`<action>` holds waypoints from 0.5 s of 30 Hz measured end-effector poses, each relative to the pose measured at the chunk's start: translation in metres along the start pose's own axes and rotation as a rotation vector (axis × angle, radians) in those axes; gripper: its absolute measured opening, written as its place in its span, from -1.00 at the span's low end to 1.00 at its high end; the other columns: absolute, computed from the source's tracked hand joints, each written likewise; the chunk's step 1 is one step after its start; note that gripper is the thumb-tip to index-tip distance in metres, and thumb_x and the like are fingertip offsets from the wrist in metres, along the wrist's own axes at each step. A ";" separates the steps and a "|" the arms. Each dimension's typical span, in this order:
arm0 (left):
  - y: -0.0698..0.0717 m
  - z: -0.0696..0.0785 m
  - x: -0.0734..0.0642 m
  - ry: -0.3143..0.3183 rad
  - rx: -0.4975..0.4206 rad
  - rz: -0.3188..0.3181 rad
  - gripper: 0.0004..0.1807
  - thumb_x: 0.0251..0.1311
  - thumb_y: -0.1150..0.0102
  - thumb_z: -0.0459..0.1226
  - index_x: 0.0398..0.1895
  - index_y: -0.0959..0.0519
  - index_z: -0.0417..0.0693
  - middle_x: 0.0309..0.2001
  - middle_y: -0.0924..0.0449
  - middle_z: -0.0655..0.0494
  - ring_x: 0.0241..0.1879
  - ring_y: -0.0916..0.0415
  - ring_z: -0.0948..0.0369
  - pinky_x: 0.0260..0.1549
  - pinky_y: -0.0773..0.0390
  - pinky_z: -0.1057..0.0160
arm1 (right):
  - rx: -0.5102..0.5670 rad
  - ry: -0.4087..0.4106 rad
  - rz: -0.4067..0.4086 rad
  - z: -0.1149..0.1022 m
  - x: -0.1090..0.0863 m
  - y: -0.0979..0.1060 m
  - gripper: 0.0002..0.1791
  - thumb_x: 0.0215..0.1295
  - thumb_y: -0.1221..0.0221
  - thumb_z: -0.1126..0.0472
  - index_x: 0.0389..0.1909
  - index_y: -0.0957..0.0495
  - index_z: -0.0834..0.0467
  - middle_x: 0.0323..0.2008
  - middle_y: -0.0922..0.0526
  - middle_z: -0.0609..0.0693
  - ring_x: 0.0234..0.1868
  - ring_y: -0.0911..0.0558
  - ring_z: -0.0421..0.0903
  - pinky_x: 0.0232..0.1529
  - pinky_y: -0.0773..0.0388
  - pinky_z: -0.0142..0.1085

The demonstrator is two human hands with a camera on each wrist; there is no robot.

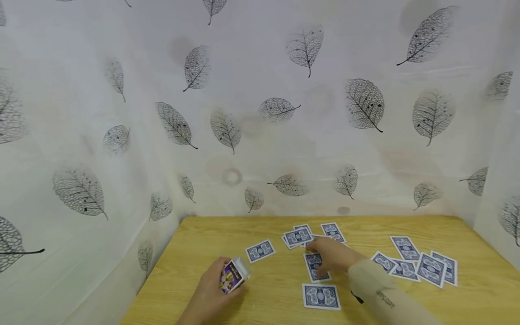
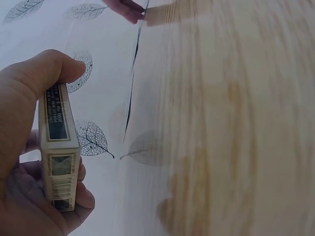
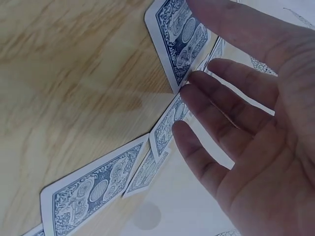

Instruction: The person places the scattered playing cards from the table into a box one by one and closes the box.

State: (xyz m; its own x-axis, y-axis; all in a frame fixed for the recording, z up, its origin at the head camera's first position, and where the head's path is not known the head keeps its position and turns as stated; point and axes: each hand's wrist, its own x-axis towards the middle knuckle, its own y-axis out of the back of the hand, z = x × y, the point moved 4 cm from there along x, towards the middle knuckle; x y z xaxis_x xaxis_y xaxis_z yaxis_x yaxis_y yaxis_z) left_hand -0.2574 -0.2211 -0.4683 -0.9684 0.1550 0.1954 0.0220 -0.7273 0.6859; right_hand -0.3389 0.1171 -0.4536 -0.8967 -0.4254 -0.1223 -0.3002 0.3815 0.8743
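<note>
In the head view my left hand (image 1: 210,285) grips a playing-card box (image 1: 231,277) with a purple face, held above the wooden table. The left wrist view shows the thumb over one edge of the box (image 2: 61,147) and fingers round its far side. My right hand (image 1: 336,256) is over the middle cards, beside a face-down blue card (image 1: 312,264). Its fingers (image 3: 221,120) are loosely extended in the right wrist view, and nothing is gripped. The thumb overlaps a card (image 3: 181,37); whether it touches is unclear. A small overlapping group of cards (image 1: 298,235) lies at the fingertips.
Several face-down cards (image 1: 431,269) overlap at the right of the table (image 1: 195,243). Single cards lie at the front (image 1: 321,296), left of the group (image 1: 260,251) and at the back (image 1: 333,232). A leaf-patterned curtain (image 1: 252,149) borders the table behind and at the sides.
</note>
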 end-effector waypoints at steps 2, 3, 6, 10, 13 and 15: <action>0.000 0.001 0.000 -0.004 0.000 -0.004 -0.29 0.03 -0.67 -0.04 0.21 -0.51 0.01 -0.09 -0.60 0.21 -0.20 -0.49 0.42 -0.20 -0.58 0.41 | -0.007 -0.006 -0.004 0.001 0.002 -0.001 -0.17 -0.12 -0.71 0.23 0.27 -0.65 0.25 0.19 -0.73 0.13 0.27 -0.65 0.19 0.44 -0.51 0.17; -0.001 0.001 0.000 -0.008 0.000 -0.005 -0.29 0.04 -0.67 -0.04 0.21 -0.51 0.01 -0.09 -0.60 0.21 -0.20 -0.49 0.42 -0.20 -0.58 0.41 | -0.012 -0.009 -0.005 0.001 0.003 -0.001 -0.17 -0.12 -0.71 0.22 0.27 -0.65 0.25 0.18 -0.72 0.13 0.26 -0.65 0.19 0.43 -0.52 0.17; -0.001 0.003 0.000 -0.021 -0.004 -0.002 -0.28 0.03 -0.67 -0.04 0.21 -0.51 -0.01 -0.09 -0.60 0.21 -0.21 -0.49 0.42 -0.21 -0.58 0.41 | -0.018 -0.031 -0.005 0.001 0.004 0.000 -0.17 -0.13 -0.71 0.21 0.26 -0.66 0.23 0.14 -0.70 0.10 0.23 -0.65 0.17 0.41 -0.53 0.17; -0.002 0.003 -0.001 -0.033 0.005 0.007 -0.29 0.02 -0.68 -0.04 0.20 -0.52 -0.01 -0.12 -0.59 0.23 -0.22 -0.48 0.43 -0.23 -0.58 0.40 | -0.014 -0.047 -0.001 0.000 0.006 0.000 -0.20 -0.15 -0.71 0.21 0.22 -0.67 0.21 0.07 -0.69 0.07 0.16 -0.65 0.11 0.37 -0.57 0.13; -0.003 0.002 -0.001 -0.029 0.017 0.005 -0.30 0.02 -0.68 -0.03 0.18 -0.52 0.00 -0.13 -0.58 0.25 -0.23 -0.47 0.43 -0.22 -0.57 0.40 | -0.007 -0.046 -0.004 -0.001 0.007 0.001 -0.24 -0.16 -0.72 0.24 0.17 -0.69 0.19 0.04 -0.69 0.07 0.13 -0.65 0.09 0.34 -0.59 0.12; -0.003 0.001 -0.001 -0.028 0.023 0.002 -0.29 0.02 -0.67 -0.02 0.19 -0.52 0.00 -0.13 -0.58 0.25 -0.23 -0.47 0.43 -0.22 -0.57 0.40 | -0.008 -0.047 -0.012 -0.003 0.008 0.001 -0.28 -0.17 -0.72 0.25 0.13 -0.69 0.16 0.03 -0.69 0.08 0.11 -0.65 0.09 0.31 -0.60 0.13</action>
State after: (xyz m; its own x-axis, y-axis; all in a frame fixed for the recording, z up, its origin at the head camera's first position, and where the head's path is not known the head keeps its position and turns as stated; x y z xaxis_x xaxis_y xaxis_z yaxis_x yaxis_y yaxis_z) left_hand -0.2567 -0.2189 -0.4697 -0.9610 0.1722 0.2162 0.0302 -0.7121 0.7014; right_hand -0.3457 0.1115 -0.4519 -0.9074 -0.3909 -0.1546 -0.3087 0.3701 0.8762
